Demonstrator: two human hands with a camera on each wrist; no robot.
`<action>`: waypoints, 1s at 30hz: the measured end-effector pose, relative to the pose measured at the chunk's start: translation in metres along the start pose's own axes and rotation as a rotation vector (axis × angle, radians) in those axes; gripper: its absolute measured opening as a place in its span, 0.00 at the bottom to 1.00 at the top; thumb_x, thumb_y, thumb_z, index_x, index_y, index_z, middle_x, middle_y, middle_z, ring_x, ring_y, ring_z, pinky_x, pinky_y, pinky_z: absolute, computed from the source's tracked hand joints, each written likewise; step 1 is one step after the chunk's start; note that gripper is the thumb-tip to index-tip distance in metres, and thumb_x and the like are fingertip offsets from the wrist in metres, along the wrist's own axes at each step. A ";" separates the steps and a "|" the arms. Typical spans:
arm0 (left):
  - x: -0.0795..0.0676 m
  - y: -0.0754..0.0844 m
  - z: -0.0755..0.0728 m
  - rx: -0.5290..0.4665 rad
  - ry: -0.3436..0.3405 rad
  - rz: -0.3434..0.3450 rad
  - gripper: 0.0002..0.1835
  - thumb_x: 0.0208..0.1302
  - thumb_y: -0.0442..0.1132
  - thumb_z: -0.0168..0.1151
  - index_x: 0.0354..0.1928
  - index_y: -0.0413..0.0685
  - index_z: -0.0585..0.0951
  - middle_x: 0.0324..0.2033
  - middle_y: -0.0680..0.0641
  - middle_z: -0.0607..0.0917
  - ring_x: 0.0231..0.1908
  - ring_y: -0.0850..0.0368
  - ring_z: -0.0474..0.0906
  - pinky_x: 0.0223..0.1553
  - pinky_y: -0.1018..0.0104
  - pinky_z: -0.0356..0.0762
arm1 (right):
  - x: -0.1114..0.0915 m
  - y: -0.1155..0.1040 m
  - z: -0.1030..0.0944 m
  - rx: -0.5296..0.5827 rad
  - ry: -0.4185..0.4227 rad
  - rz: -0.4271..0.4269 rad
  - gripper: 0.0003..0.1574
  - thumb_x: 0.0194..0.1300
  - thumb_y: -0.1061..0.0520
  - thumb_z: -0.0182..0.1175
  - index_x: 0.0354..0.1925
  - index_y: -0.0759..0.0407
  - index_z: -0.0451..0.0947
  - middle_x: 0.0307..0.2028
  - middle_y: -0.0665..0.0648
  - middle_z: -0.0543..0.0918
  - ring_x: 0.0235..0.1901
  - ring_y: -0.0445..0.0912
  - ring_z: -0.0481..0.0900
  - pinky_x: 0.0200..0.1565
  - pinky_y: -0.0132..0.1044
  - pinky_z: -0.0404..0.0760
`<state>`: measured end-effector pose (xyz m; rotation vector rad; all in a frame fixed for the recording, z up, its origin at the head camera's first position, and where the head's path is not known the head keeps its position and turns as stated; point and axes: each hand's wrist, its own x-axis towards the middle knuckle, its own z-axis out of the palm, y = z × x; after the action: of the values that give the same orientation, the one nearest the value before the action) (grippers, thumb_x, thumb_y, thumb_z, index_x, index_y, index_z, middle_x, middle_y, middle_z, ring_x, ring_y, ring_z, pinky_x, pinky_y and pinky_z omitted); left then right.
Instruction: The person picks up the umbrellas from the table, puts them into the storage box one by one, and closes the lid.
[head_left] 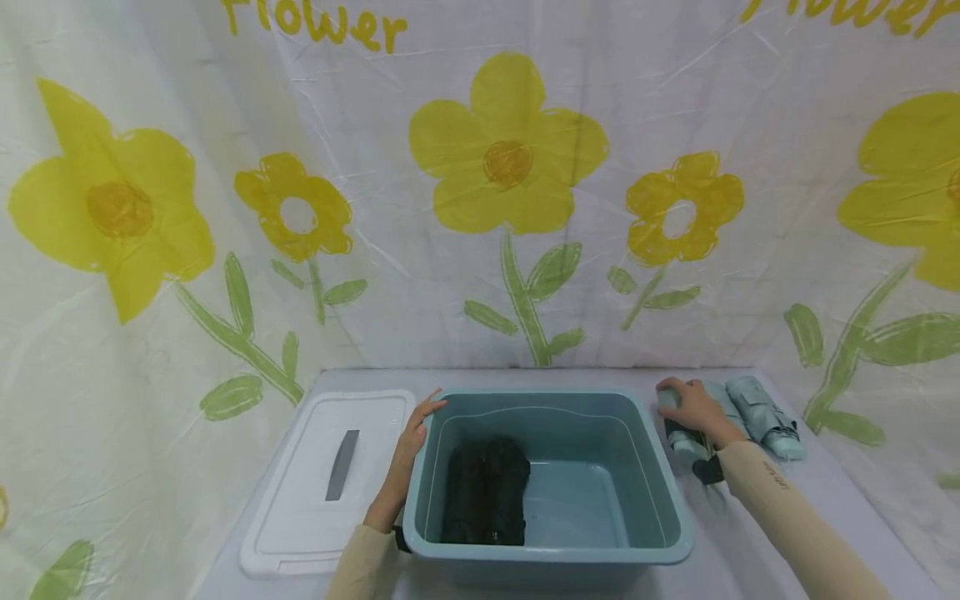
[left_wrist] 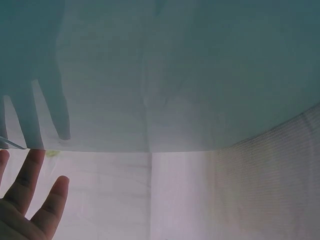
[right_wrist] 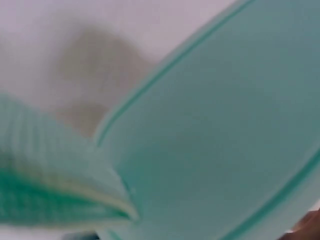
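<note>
A blue-grey plastic storage bin (head_left: pixel 555 554) stands in the middle of the table, with two dark, soft-looking bundles (head_left: pixel 487 492) side by side in its left half. My left hand (head_left: pixel 411 433) rests along the bin's left rim, its fingers extended; in the left wrist view those spread fingers (left_wrist: pixel 52 205) show beside the bin wall (left_wrist: pixel 165 90). Right of the bin, my right hand (head_left: pixel 697 408) grips a rolled light-blue bundle (head_left: pixel 686 446) from above. Close to the right wrist camera, pale teal material (right_wrist: pixel 210 120) with darker seams fills much of the view.
More rolled light-blue bundles (head_left: pixel 765 417) lie beside my right hand, toward the table's right edge. A white lid (head_left: pixel 300 492) with a grey handle (head_left: pixel 342 465) lies flat left of the bin. Behind the table (head_left: pixel 817 517) hangs a curtain (head_left: pixel 570 300) printed with yellow flowers.
</note>
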<state>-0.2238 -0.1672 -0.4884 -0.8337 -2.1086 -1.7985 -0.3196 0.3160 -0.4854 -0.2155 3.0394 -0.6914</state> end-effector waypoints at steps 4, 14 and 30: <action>0.001 0.016 0.001 -0.013 -0.009 -0.011 0.23 0.69 0.28 0.27 0.63 0.31 0.62 0.69 0.33 0.53 0.68 0.34 0.47 0.60 0.34 0.48 | -0.001 -0.002 -0.004 0.005 0.047 -0.045 0.28 0.56 0.53 0.62 0.52 0.65 0.70 0.45 0.79 0.68 0.40 0.67 0.71 0.36 0.59 0.72; 0.003 0.029 0.002 0.004 -0.005 -0.029 0.23 0.68 0.26 0.26 0.62 0.27 0.61 0.67 0.27 0.52 0.66 0.30 0.47 0.59 0.31 0.47 | -0.008 -0.015 -0.017 0.022 0.061 -0.085 0.26 0.58 0.54 0.60 0.52 0.65 0.70 0.46 0.79 0.69 0.45 0.70 0.69 0.41 0.64 0.70; 0.002 0.027 0.002 0.009 -0.005 -0.042 0.23 0.68 0.26 0.26 0.62 0.29 0.61 0.68 0.30 0.53 0.67 0.35 0.49 0.59 0.32 0.49 | -0.016 -0.044 -0.042 0.055 0.074 -0.171 0.28 0.60 0.53 0.61 0.54 0.65 0.70 0.51 0.76 0.72 0.49 0.71 0.68 0.44 0.64 0.68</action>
<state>-0.2099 -0.1627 -0.4657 -0.7979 -2.1510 -1.8076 -0.3000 0.2969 -0.4292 -0.4628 3.0926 -0.8092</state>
